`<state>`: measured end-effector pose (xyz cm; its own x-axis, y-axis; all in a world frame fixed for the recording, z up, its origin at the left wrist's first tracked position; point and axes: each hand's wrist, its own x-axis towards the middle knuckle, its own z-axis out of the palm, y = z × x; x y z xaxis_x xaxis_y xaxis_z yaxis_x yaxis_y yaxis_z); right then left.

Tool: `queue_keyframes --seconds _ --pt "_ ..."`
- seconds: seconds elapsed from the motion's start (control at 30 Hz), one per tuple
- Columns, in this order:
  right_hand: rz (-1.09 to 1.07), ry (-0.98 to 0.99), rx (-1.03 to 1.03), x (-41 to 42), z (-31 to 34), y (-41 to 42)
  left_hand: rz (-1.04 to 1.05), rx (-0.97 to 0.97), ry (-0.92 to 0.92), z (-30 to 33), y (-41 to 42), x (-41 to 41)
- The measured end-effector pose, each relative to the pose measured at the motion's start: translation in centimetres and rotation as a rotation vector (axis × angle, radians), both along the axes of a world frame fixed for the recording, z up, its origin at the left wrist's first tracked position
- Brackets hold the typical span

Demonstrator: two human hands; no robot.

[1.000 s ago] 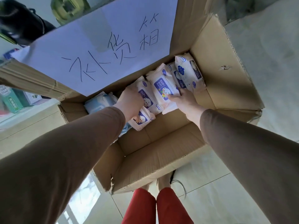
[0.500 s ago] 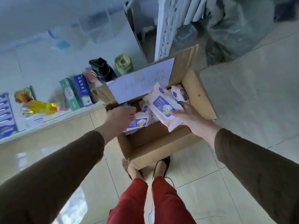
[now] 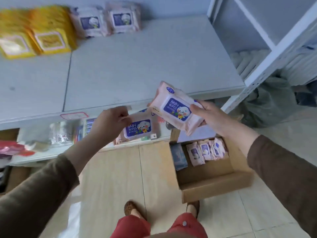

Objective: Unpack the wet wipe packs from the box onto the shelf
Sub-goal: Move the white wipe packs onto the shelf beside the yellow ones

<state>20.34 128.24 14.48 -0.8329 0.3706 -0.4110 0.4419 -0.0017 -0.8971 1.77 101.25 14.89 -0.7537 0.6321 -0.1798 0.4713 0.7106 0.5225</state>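
Shelving in pale grey-blue fills the upper part of the view: a broad, flat shelf (image 3: pixel 137 66) with a seam running front to back on its left side. At its far edge lie two pink wipe packs (image 3: pixel 106 21) side by side, and to their left two yellow packs (image 3: pixel 34 31), blurred. A white upright post (image 3: pixel 253 79) stands at the shelf's right corner, with grey bags heaped behind it. Below the shelf edge a lower tier (image 3: pixel 51 140) holds mixed small goods, too blurred to name. The floor (image 3: pixel 120 177) is light tile. On it, to the right, sits an open cardboard box (image 3: pixel 214 186) with several pink packs standing along its far side. The left hand (image 3: pixel 109 124) pinches a baby wipes pack (image 3: pixel 139 127) by its left end, just below the shelf's front edge. The right hand (image 3: pixel 214 117) grips a second pack (image 3: pixel 176 109), tilted, thumb on its label, held higher and overlapping the shelf's front edge. Brown sleeves, red trousers and two shoes show below.
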Motion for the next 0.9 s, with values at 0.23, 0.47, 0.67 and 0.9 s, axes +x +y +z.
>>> queue_keyframes --seconds 0.23,0.47,0.67,0.9 --pt "0.008 0.044 0.166 -13.1 4.4 -3.1 0.057 0.105 0.121 4.9 -4.8 -12.7" --pt "-0.021 0.062 0.234 -24.7 5.6 1.0 0.071 0.133 0.204 5.4 -1.0 -25.4" --pt "0.072 0.011 0.302 -34.9 5.2 7.8 0.041 0.122 0.228 5.2 5.2 -34.7" --pt "0.230 -0.040 0.359 -45.4 4.6 12.7 0.016 0.082 0.287 5.4 10.4 -42.8"
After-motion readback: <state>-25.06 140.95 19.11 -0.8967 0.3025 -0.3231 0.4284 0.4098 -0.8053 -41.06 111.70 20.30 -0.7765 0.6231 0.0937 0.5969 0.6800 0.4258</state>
